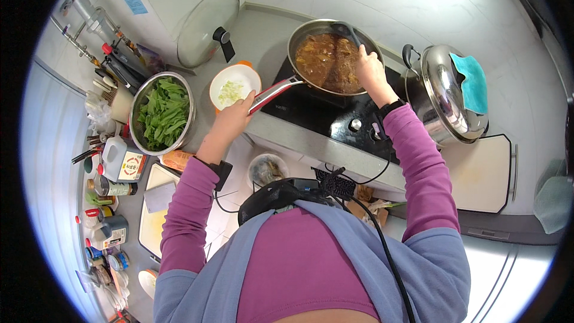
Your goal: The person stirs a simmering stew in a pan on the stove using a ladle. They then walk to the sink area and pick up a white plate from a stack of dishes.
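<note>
A frying pan [292, 54] of brown, saucy stew [320, 63] sits on the black cooktop [323, 113]. My left hand [234, 117] is closed around the end of its red and silver handle [276, 93]. With my right hand [371, 70] I grip a black cooking utensil [345, 29], its head at the far side of the pan, over the stew; whether it is a spatula or a ladle I cannot tell. Just beyond my left hand stands a white bowl [242, 75] with an orange rim and some chopped pale green bits [230, 92] in it.
A metal bowl [192, 110] of leafy greens [162, 113] stands at the left. Behind it a glass lid [206, 27] leans on the wall. A large lidded pot [427, 101] with a teal cloth [471, 84] is at the right, near a cutting board [478, 173]. Bottles [122, 161] crowd the left counter.
</note>
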A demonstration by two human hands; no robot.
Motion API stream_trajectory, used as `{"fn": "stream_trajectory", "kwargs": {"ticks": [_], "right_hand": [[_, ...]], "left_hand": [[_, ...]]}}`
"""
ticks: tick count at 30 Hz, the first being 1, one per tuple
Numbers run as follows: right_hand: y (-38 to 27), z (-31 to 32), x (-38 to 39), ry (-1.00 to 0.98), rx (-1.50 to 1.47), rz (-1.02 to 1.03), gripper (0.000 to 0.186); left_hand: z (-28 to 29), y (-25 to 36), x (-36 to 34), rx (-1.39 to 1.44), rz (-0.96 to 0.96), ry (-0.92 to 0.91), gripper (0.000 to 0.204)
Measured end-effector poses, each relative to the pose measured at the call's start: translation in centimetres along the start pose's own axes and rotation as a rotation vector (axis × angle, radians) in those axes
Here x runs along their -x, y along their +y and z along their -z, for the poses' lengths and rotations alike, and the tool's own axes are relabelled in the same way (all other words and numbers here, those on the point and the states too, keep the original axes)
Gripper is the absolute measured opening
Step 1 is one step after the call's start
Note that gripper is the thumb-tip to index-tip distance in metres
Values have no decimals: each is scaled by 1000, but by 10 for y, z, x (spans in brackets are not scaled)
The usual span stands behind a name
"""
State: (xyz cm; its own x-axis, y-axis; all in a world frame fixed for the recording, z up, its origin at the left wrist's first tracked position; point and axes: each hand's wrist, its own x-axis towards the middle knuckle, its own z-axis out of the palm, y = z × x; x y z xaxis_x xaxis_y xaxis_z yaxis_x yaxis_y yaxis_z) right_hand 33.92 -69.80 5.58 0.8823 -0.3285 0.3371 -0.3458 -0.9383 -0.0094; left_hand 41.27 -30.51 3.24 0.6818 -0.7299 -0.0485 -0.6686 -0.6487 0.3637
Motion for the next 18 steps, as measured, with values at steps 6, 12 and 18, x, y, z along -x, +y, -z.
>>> {"fn": "stream_trajectory", "kwargs": {"ticks": [6,12,18], "right_hand": [[-8,-26,2,-99,-143,-125,38],[17,-24,-16,-362,-1147,-564,23],[25,-1,-9,-480,-2036,-1083,18]], "left_hand": [[-5,-4,1,19,-14,38,69],[-14,-10,0,-36,-90,128,68],[-10,-7,0,-39,-101,143,67]]}}
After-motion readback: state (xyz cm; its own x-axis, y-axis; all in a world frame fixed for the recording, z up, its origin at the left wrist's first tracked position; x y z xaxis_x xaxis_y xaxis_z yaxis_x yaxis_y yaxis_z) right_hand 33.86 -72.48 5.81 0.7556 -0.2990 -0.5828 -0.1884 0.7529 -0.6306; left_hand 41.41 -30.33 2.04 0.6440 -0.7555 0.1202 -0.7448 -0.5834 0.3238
